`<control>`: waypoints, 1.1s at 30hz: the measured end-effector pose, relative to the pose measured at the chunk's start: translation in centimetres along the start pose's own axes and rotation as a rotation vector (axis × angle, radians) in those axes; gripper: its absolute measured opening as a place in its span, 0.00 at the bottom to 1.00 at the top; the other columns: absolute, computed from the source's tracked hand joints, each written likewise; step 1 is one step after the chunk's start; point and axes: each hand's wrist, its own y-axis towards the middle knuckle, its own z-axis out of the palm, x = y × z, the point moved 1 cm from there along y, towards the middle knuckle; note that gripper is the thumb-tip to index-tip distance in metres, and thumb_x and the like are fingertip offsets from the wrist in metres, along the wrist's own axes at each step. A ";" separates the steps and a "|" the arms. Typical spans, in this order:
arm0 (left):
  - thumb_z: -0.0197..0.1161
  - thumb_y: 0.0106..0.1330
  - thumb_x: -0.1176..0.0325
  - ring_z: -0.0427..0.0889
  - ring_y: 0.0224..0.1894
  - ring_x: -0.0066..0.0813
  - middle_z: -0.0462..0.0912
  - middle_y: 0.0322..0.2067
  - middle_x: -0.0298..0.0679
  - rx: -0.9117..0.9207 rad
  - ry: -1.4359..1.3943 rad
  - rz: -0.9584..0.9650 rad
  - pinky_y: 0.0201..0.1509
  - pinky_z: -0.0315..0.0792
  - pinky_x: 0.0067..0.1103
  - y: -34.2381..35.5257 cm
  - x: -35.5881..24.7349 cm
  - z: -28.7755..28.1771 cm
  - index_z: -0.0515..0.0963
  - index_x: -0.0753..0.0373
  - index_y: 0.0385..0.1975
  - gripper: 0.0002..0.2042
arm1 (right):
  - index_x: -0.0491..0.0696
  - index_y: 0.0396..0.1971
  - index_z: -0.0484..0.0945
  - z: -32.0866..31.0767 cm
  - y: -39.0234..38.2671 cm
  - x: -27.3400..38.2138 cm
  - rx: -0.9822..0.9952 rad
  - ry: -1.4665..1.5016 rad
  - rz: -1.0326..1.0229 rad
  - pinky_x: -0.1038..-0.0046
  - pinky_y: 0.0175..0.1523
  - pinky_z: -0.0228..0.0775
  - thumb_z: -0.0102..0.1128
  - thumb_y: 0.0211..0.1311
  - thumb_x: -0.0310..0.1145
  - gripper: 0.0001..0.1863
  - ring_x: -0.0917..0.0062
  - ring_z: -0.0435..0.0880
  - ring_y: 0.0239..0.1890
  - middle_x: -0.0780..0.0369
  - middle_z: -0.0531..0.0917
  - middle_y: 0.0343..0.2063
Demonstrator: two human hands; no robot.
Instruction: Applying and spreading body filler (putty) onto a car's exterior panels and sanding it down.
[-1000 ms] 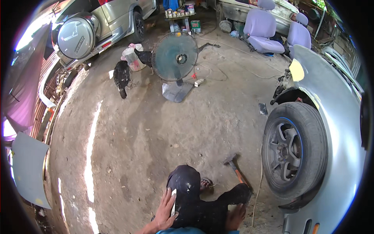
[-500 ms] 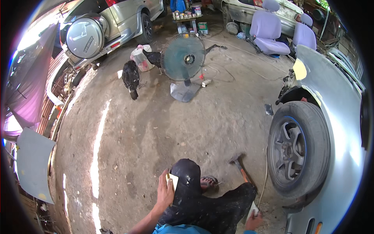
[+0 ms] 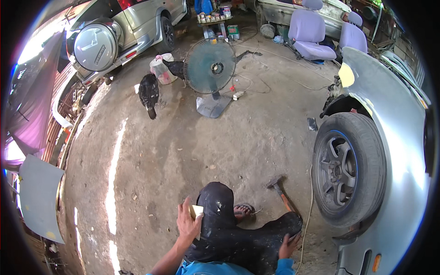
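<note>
Holding a pale yellow flat piece (image 3: 196,211) upright, your left hand (image 3: 188,223) is beside your left knee (image 3: 217,197), its fingers partly curled around the piece and its thumb against it. The piece sits between that hand and your dark trousers (image 3: 229,245), near the bottom centre of the view. Your right hand (image 3: 287,246) rests at your right knee (image 3: 289,222), fingers loosely bent against the cloth; whether it has hold of anything, you cannot tell, because the palm is hidden. Blue sleeves (image 3: 285,266) show at the lower edge.

Between your knees is 1 foot (image 3: 243,211) in a dark sandal. Just beyond your right knee, a hammer (image 3: 275,181) with an orange handle lies on the dusty floor (image 3: 156,183). To your right stands a tyre (image 3: 373,169) on a grey spoked wheel (image 3: 337,172), under the silver fender (image 3: 396,133) of a car, with a pale cord (image 3: 311,195) on the floor beside it.

Farther ahead, a pedestal fan (image 3: 209,66) stands near 2 dark birds (image 3: 149,93) and a whitish bucket (image 3: 163,72). At upper left is a silver vehicle (image 3: 140,23); at upper right are 2 lavender car seats (image 3: 308,30).
</note>
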 end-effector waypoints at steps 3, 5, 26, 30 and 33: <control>0.67 0.56 0.67 0.78 0.39 0.55 0.77 0.41 0.55 -0.063 -0.030 -0.228 0.48 0.73 0.36 -0.2 3.6 -0.5 0.63 0.66 0.60 0.32 | 0.46 0.72 0.43 1.4 -5.8 3.0 -0.022 -0.562 -0.191 0.50 0.71 0.43 0.56 0.61 0.52 0.47 0.49 0.47 0.72 0.47 0.48 0.71; 0.67 0.56 0.69 0.79 0.37 0.53 0.79 0.39 0.54 -0.179 -0.078 -0.203 0.45 0.73 0.33 1.4 6.2 -1.9 0.65 0.67 0.59 0.29 | 0.48 0.72 0.41 1.6 -7.7 3.9 0.024 -0.709 -0.266 0.45 0.71 0.39 0.60 0.57 0.50 0.50 0.46 0.43 0.72 0.46 0.45 0.71; 0.54 0.65 0.60 0.46 0.71 0.61 0.45 0.69 0.61 0.090 0.060 0.287 0.72 0.43 0.42 -2.3 -3.2 0.2 0.46 0.69 0.70 0.37 | 0.48 0.72 0.43 0.8 -4.9 3.2 -0.003 -0.649 -0.255 0.42 0.70 0.39 0.60 0.54 0.55 0.53 0.44 0.43 0.71 0.48 0.45 0.71; 0.55 0.64 0.62 0.49 0.71 0.59 0.48 0.69 0.60 0.112 -0.091 0.278 0.72 0.43 0.43 4.5 -5.3 1.0 0.48 0.69 0.69 0.37 | 0.46 0.72 0.42 -0.5 0.2 5.5 0.031 -0.577 -0.378 0.43 0.70 0.40 0.58 0.57 0.54 0.51 0.45 0.44 0.71 0.47 0.46 0.71; 0.55 0.64 0.64 0.49 0.71 0.56 0.50 0.69 0.59 0.077 -0.050 0.295 0.73 0.44 0.41 4.9 -5.4 1.1 0.49 0.69 0.69 0.36 | 0.46 0.72 0.40 -0.4 2.6 1.3 0.091 -0.183 -0.542 0.45 0.71 0.41 0.58 0.59 0.52 0.50 0.46 0.45 0.72 0.45 0.46 0.71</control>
